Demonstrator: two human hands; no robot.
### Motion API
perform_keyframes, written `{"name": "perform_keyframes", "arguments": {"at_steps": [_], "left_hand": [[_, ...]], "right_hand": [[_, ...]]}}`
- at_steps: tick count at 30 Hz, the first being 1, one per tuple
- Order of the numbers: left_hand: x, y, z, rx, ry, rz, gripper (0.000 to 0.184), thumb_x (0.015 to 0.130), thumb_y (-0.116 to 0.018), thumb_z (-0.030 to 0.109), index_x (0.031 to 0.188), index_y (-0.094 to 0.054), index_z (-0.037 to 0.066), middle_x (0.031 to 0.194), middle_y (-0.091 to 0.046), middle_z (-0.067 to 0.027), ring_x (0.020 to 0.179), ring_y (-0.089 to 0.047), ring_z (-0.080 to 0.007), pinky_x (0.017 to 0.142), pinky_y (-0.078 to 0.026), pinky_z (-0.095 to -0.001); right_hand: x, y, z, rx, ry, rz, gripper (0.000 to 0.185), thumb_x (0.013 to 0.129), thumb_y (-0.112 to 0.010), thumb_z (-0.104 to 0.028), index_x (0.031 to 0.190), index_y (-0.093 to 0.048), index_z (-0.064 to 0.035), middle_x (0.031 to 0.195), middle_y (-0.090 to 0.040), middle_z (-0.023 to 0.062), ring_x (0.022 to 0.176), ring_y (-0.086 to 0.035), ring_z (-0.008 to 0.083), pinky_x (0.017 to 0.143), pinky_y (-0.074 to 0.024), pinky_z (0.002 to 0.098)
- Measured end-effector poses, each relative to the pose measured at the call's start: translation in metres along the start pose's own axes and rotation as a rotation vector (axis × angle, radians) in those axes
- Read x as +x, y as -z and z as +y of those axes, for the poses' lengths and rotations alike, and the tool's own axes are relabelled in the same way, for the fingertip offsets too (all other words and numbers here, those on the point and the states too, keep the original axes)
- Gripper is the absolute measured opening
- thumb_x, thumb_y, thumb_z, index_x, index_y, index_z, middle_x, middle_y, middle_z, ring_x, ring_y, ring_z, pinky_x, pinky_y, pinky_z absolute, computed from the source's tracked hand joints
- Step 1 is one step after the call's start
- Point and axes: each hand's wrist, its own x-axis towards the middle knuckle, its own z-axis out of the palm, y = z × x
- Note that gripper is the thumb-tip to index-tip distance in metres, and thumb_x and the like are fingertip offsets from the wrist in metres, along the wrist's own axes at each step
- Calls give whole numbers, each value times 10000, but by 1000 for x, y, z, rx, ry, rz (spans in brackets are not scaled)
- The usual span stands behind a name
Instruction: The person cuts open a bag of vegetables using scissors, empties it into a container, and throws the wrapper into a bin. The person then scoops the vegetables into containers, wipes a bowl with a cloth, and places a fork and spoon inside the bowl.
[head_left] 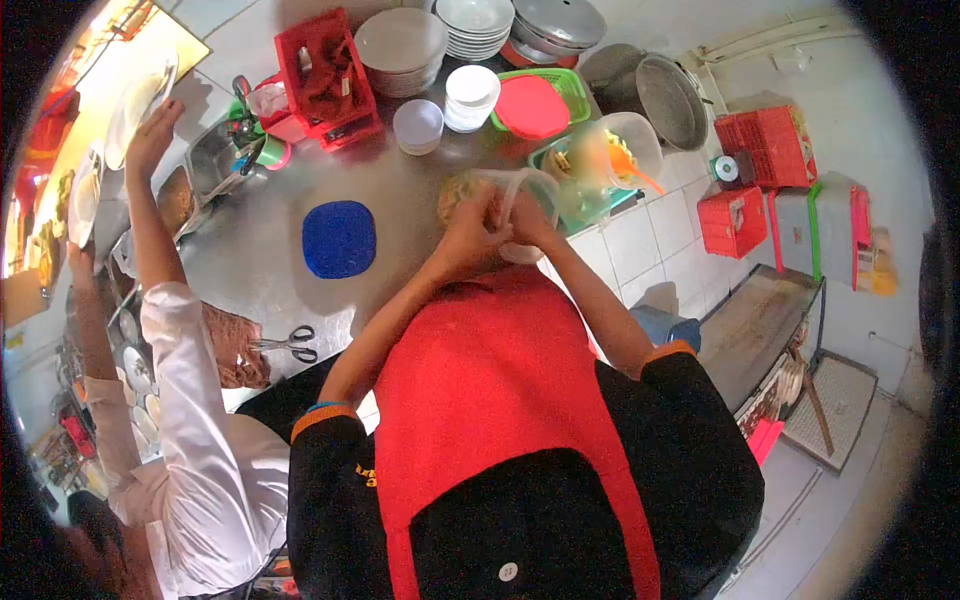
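Observation:
My left hand (474,236) and my right hand (530,222) are close together at the counter's front edge. Between and around them is a clear plastic container (541,184) with a pale rim, tilted on its side. The right fingers curl round its wall, partly seen through the plastic. Closed fingers of the left hand press against its near side. Just beyond the left hand lies yellowish food (458,190) in clear plastic, partly hidden by that hand. A blue lid (339,240) rests flat on the metal counter (275,215), to the left of my hands.
Stacked bowls (402,45), a red basket (326,80) and a green basket (570,88) line the back. A tub with an orange utensil (622,160) stands right. Scissors (290,344) lie left. A white-sleeved co-worker (185,350) reaches towards plates (140,108).

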Motion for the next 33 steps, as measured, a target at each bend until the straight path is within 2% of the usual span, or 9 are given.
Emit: {"name": "perform_keyframes", "arguments": {"at_steps": [2, 7, 11, 13, 19, 23, 29, 31, 33], "left_hand": [[7, 5, 4, 92, 34, -72, 358, 754, -746, 135, 1015, -541, -1, 835, -605, -89, 770, -600, -176, 703, -503, -334], [18, 25, -6, 10, 194, -100, 342, 764, -746, 114, 1028, -555, 11, 882, -613, -71, 826, -611, -160, 754, -518, -313], [22, 32, -34, -108, 169, -84, 281, 756, -747, 100, 948, -552, 32, 800, -592, -32, 733, -589, -118, 645, -504, -284], [23, 38, -28, -127, 150, -58, 279, 737, -760, 101, 916, -554, 39, 771, -594, -30, 672, -580, -88, 571, -487, -262], [24, 32, -53, -257, 216, 99, 252, 763, -733, 81, 903, -526, 49, 755, -564, -26, 619, -571, -99, 540, -492, -252], [24, 22, -61, -329, 203, 158, 242, 774, -691, 43, 936, -512, 48, 789, -569, -33, 601, -570, -112, 514, -489, -264], [22, 16, -55, -328, 277, 246, 233, 775, -656, -7, 941, -501, 42, 780, -563, -39, 599, -580, -112, 516, -492, -272], [22, 16, -59, -262, 263, 245, 237, 777, -656, -11, 946, -498, 40, 776, -561, -41, 600, -583, -109, 518, -496, -273], [21, 15, -56, -357, 181, 242, 239, 782, -662, -2, 954, -499, 34, 773, -561, -47, 602, -586, -118, 535, -517, -288]], "right_hand": [[4, -5, 12, -48, 184, 148, 247, 786, -661, -255, 938, -739, -78, 944, -689, 172, 893, -633, 410, 836, -506, 458], [-22, 40, 5, 219, -49, -52, 293, 826, -678, -298, 941, -741, -36, 822, -707, 173, 803, -679, 306, 789, -525, 414], [-31, 75, -11, 211, -157, -161, 280, 859, -665, -283, 966, -740, -35, 788, -704, 167, 729, -663, 217, 747, -533, 373], [-35, 80, -7, 336, -141, -91, 231, 890, -652, -210, 951, -725, 0, 730, -689, 87, 659, -599, 118, 655, -499, 307], [-47, 115, -13, 345, -141, 0, 217, 908, -656, -187, 963, -723, 12, 736, -680, 35, 679, -564, 77, 624, -463, 263], [-62, 137, 3, 307, -238, 84, 206, 900, -644, -178, 946, -736, 2, 729, -696, 71, 712, -627, 111, 661, -504, 286], [-79, 166, 35, 292, -388, 318, 223, 878, -671, -206, 846, -741, 4, 694, -689, 71, 614, -559, 102, 591, -444, 286], [-69, 167, 51, 135, -331, 357, 228, 865, -650, -197, 774, -732, -4, 667, -688, 97, 638, -632, 159, 618, -488, 344], [-52, 157, 43, -248, -397, 366, 218, 870, -614, -163, 837, -723, 23, 819, -721, 167, 761, -698, 303, 683, -537, 408]]}}
